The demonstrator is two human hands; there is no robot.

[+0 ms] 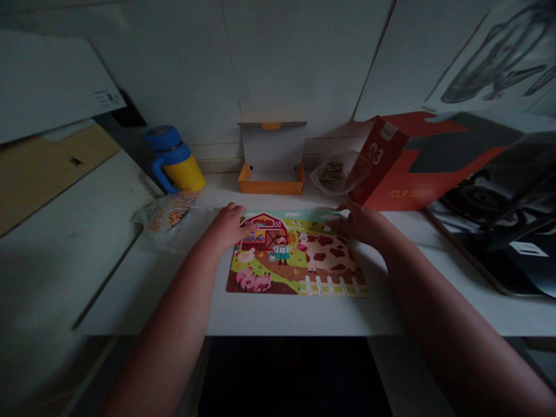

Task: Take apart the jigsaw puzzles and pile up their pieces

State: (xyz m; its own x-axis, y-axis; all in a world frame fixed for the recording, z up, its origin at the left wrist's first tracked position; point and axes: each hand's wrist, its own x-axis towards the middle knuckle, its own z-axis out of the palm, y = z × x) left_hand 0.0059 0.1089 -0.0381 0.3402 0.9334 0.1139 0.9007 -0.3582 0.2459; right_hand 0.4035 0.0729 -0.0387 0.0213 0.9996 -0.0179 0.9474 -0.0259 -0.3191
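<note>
A farm-scene jigsaw puzzle (284, 272) lies flat and assembled on the white counter, showing a red barn, a farmer, a spotted cow, a pig and a white fence. At its upper left corner rests my left hand (232, 225), thumb over the barn and fingers along the edge. My right hand (357, 223) touches the upper right corner, its fingers apart around the edge. Both hands look open, with nothing lifted in them. The undersides of the fingers are hidden.
Behind the puzzle stands an open orange box (271, 187). A blue and yellow jug (182, 165) and a plastic bag of sticks (174, 217) are at left. At right are another stick bag (332, 174), a large red box (391, 168) and a black gas stove (482, 231).
</note>
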